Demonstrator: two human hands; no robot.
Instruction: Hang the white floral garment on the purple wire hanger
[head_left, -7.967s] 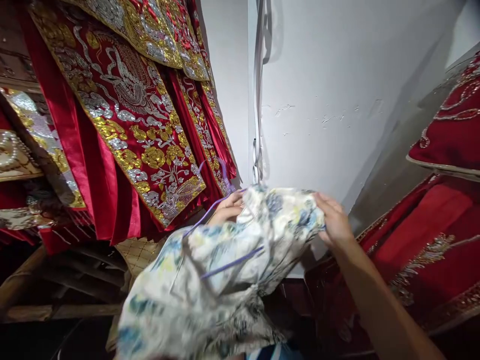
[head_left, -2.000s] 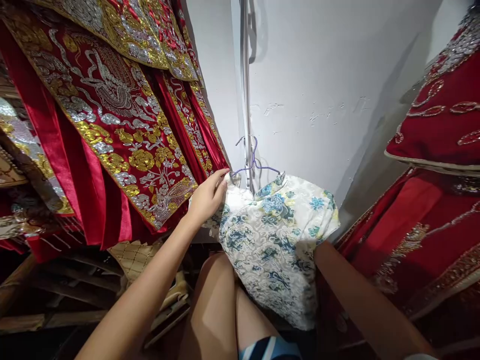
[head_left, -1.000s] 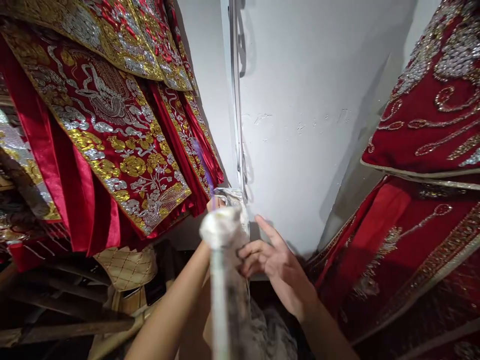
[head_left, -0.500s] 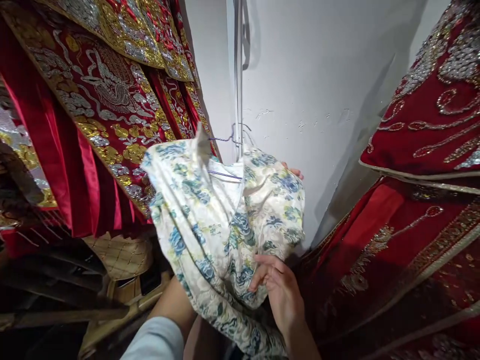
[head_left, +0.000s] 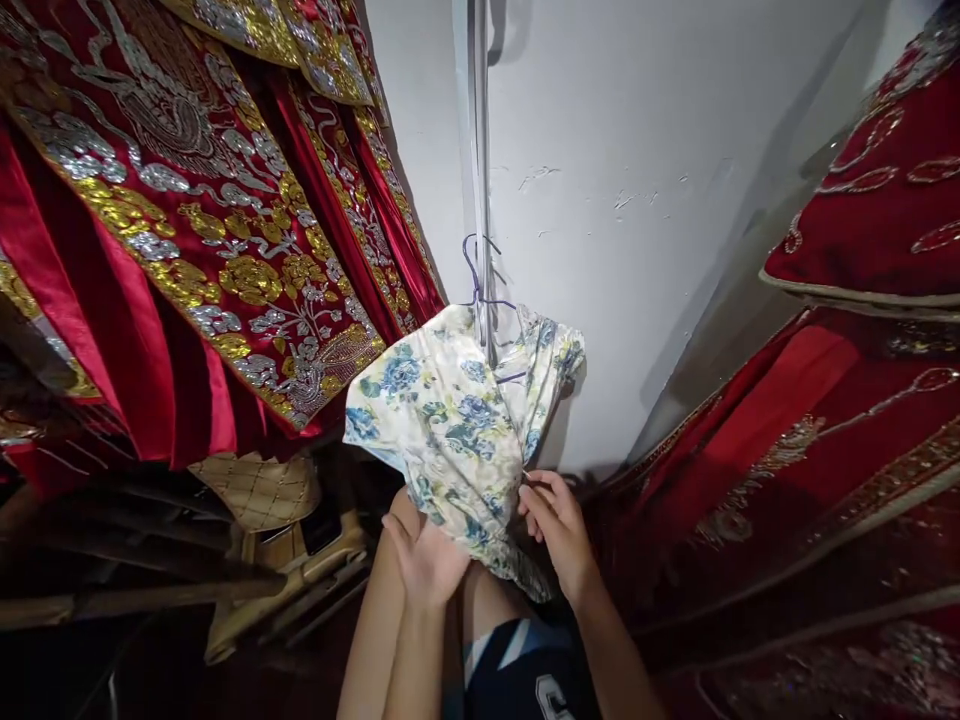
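A white blouse with blue and green flowers (head_left: 457, 410) hangs on a thin purple wire hanger (head_left: 472, 268) in front of the wall. Below its lower left edge, my left hand (head_left: 431, 565) is turned palm up with the thumb spread; its fingertips are partly hidden behind the cloth. My right hand (head_left: 553, 525) pinches the blouse's edge at the right side, thumb and forefinger together. The left half of the blouse spreads wide, while the right half is bunched and narrow.
Red garments with gold and silver sequins (head_left: 247, 270) hang at the left, above a wooden chair (head_left: 330, 560). More beaded red garments (head_left: 847, 420) stand at the right. A pale vertical strip (head_left: 478, 150) runs down the scuffed white wall (head_left: 637, 230).
My left hand has come out from inside the blouse and now lies below its hem. My right hand has closed on the edge. The blouse hangs lower and narrower.
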